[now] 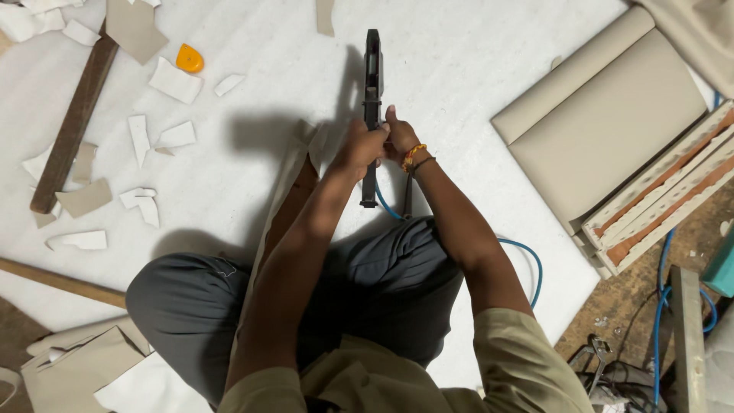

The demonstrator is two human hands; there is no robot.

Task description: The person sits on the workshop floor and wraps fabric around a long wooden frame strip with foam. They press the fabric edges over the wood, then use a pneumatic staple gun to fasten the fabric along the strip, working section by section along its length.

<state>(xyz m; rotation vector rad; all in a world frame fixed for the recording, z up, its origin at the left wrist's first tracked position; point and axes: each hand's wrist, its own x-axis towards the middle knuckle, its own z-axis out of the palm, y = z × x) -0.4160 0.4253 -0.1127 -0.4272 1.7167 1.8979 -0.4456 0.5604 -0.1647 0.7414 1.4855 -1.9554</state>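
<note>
Both hands, left hand [359, 149] and right hand [399, 138], clamp the black staple gun [371, 84]; beige panel [604, 122] right looks finished, scraps [141, 138] left remain.

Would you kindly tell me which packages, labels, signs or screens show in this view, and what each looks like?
None show. Both hands, left hand and right hand, grip a black pneumatic stapler over a white padded sheet, with beige scraps and an upholstered beige panel nearby.

Khaki short-sleeved shirt [505, 359], dark grey trousers [382, 283], orange bead bracelet [414, 156], thin dark wrist thread [422, 162]
</note>
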